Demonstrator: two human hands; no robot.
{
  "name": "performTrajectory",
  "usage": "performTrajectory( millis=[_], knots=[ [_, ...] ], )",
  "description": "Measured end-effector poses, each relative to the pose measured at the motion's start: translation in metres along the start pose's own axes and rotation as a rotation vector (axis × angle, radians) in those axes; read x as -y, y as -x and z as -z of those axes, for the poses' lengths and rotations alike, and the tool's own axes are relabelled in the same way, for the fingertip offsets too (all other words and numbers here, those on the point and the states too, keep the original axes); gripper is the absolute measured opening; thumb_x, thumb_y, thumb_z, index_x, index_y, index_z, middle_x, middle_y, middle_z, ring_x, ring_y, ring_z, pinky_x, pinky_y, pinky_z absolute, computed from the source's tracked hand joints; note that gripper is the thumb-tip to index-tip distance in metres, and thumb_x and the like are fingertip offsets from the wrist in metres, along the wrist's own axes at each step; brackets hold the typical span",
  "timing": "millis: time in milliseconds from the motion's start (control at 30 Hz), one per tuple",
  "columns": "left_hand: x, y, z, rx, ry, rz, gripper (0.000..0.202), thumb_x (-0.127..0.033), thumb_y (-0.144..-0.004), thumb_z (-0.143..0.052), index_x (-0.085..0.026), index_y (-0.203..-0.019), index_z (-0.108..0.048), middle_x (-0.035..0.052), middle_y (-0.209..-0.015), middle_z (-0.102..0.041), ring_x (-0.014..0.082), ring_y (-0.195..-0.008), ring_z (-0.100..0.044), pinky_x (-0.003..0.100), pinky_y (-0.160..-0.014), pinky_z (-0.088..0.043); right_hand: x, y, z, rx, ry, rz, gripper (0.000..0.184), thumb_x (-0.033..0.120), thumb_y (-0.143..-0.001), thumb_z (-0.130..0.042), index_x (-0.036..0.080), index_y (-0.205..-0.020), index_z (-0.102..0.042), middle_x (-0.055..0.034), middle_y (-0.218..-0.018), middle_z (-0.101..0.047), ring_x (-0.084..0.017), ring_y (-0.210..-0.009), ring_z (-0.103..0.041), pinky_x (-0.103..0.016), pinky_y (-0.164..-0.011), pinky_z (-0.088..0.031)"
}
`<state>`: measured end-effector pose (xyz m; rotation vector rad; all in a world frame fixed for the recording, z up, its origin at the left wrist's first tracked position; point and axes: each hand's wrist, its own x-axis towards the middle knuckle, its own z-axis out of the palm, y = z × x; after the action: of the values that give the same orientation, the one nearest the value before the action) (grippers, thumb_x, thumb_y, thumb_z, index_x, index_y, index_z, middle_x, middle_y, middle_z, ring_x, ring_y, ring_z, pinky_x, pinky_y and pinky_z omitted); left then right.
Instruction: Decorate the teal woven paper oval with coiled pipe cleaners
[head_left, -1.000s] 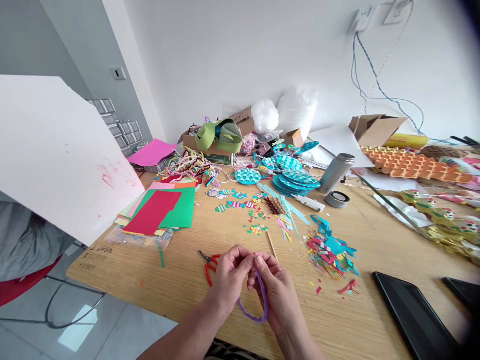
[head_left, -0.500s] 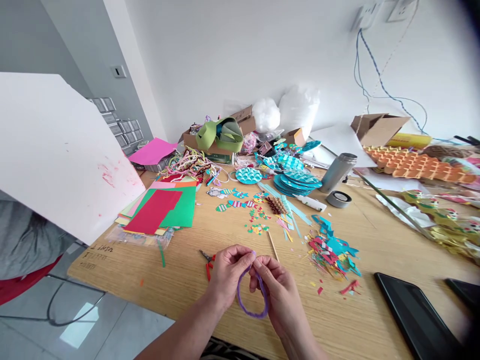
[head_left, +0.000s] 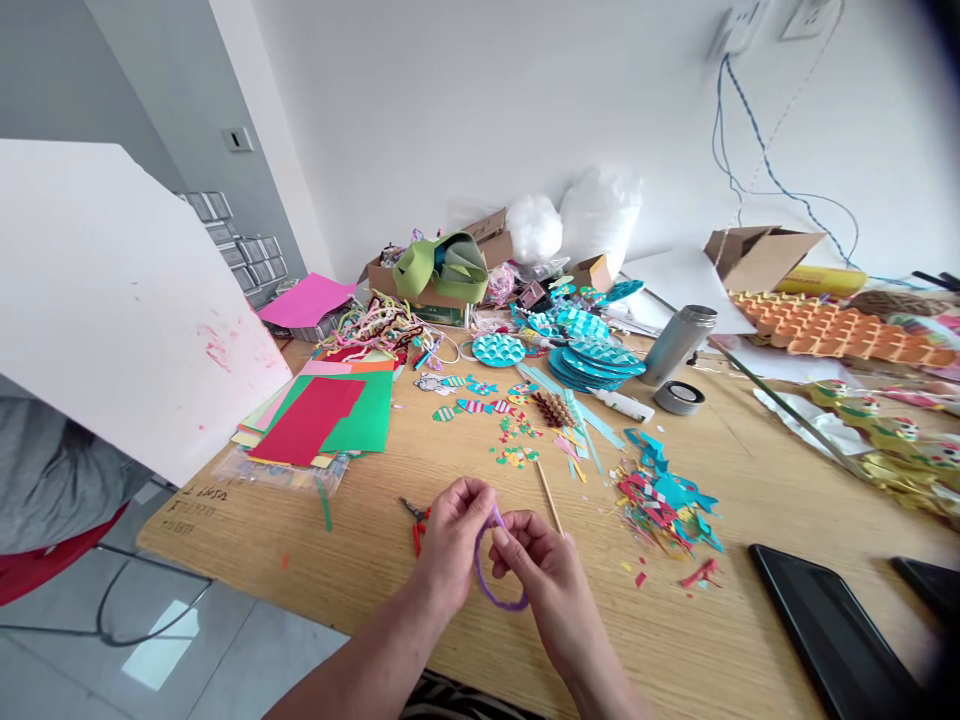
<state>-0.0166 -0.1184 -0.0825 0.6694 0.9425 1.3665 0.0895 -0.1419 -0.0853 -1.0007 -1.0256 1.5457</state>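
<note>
Several paper sheets (head_left: pixel 307 420) lie well left of the purple loop (head_left: pixel 504 606); nearer it sit pliers (head_left: pixel 418 537), partly behind the left hand (head_left: pixel 454 550), which pinches the loop's top. The loop hangs above the table (head_left: pixel 360 570) between both hands. The right hand (head_left: pixel 544 560) grasps its right side with curled fingers. Beyond the loop, rightward, are a stick (head_left: pixel 550 498), scraps (head_left: pixel 660 500) and a black device (head_left: pixel 832 630).
</note>
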Motion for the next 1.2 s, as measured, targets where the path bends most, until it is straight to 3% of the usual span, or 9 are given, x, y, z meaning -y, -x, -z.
performTrajectory(
  millis=[167, 367, 500, 567, 700, 833, 1000, 1100, 1200],
  knots=[
    [-0.017, -0.02, 0.011, -0.218, 0.185, -0.11, 0.031, -0.031, -0.057, -0.078, -0.014, -0.063, -0.053, -0.005, -0.057, -0.049, 0.0052, -0.055, -0.042, 0.017, -0.054, -0.035, -0.004, 0.006, -0.002, 0.032, 0.016, -0.03, 0.029, 0.042, -0.07, -0.073, 0.015, -0.078, -0.064, 0.0002, -0.061, -0.058, -0.011, -0.057, -0.049, -0.023, -0.057, -0.039],
    [-0.017, -0.029, 0.02, -0.273, 0.249, -0.17, 0.026, -0.025, -0.058, -0.077, -0.014, -0.066, -0.055, -0.005, -0.06, -0.053, 0.0056, -0.056, -0.048, 0.018, -0.058, -0.039, -0.008, 0.006, 0.003, 0.021, -0.262, -0.15, 0.03, 0.033, -0.066, -0.078, 0.017, -0.089, -0.068, -0.0028, -0.076, -0.065, -0.013, -0.068, -0.056, -0.025, -0.067, -0.044],
    [-0.018, -0.024, 0.015, -0.145, 0.269, -0.18, 0.024, -0.027, -0.066, -0.072, -0.016, -0.072, -0.052, -0.0009, -0.074, -0.062, 0.0142, -0.077, -0.062, 0.03, -0.077, -0.046, -0.011, 0.004, 0.006, 0.01, -0.372, -0.216, 0.029, 0.028, -0.065, -0.079, 0.017, -0.089, -0.069, -0.0031, -0.077, -0.066, -0.011, -0.066, -0.056, -0.023, -0.066, -0.045],
    [-0.021, -0.02, 0.011, -0.076, 0.29, -0.142, 0.025, -0.029, -0.069, -0.071, -0.017, -0.074, -0.049, 0.0, -0.073, -0.063, 0.0181, -0.077, -0.064, 0.036, -0.077, -0.047, -0.012, 0.003, 0.006, 0.001, -0.378, -0.221, 0.029, 0.028, -0.063, -0.08, 0.017, -0.088, -0.069, -0.003, -0.076, -0.066, -0.01, -0.065, -0.056, -0.022, -0.065, -0.045],
    [-0.03, -0.016, 0.002, -0.027, 0.309, -0.113, 0.028, -0.029, -0.071, -0.069, -0.018, -0.072, -0.044, -0.0065, -0.056, -0.052, 0.0083, -0.051, -0.051, 0.025, -0.057, -0.045, -0.014, 0.003, 0.003, -0.004, -0.342, -0.198, 0.028, 0.03, -0.061, -0.081, 0.017, -0.083, -0.071, -0.003, -0.075, -0.066, -0.011, -0.064, -0.055, -0.023, -0.063, -0.046],
    [-0.037, -0.013, -0.001, 0.038, 0.266, -0.122, 0.031, -0.031, -0.074, -0.068, -0.018, -0.071, -0.041, -0.009, -0.052, -0.042, 0.0018, -0.04, -0.031, 0.015, -0.04, -0.025, -0.016, 0.005, 0.003, 0.064, -0.259, -0.176, 0.026, 0.035, -0.066, -0.077, 0.017, -0.084, -0.071, -0.0042, -0.075, -0.067, -0.014, -0.068, -0.058, -0.027, -0.068, -0.046],
    [-0.038, -0.001, 0.001, 0.211, -0.019, -0.076, 0.027, -0.038, -0.08, -0.061, -0.018, -0.078, -0.042, -0.0067, -0.053, -0.048, 0.0015, -0.038, -0.026, 0.015, -0.038, -0.015, -0.002, 0.002, 0.018, 0.021, 0.007, -0.068, 0.03, 0.039, -0.071, -0.073, 0.019, -0.092, -0.071, -0.0063, -0.09, -0.068, -0.018, -0.08, -0.057, -0.028, -0.071, -0.045],
    [-0.035, 0.008, 0.004, 0.356, -0.129, -0.023, 0.026, -0.041, -0.083, -0.056, -0.019, -0.087, -0.041, -0.0044, -0.055, -0.055, 0.0017, -0.037, -0.025, 0.015, -0.038, -0.018, 0.017, -0.002, 0.025, -0.026, 0.099, 0.008, 0.03, 0.041, -0.07, -0.073, 0.019, -0.09, -0.071, -0.0054, -0.083, -0.067, -0.017, -0.073, -0.055, -0.029, -0.068, -0.044],
    [-0.033, 0.013, 0.005, 0.449, -0.175, 0.019, 0.031, -0.042, -0.085, -0.053, -0.02, -0.102, -0.039, -0.0044, -0.055, -0.056, 0.0022, -0.036, -0.023, 0.016, -0.038, -0.017, 0.034, -0.004, 0.023, 0.068, 0.118, 0.046, 0.027, 0.04, -0.072, -0.071, 0.019, -0.088, -0.071, -0.0051, -0.077, -0.068, -0.018, -0.073, -0.057, -0.031, -0.07, -0.044]
  ],
)
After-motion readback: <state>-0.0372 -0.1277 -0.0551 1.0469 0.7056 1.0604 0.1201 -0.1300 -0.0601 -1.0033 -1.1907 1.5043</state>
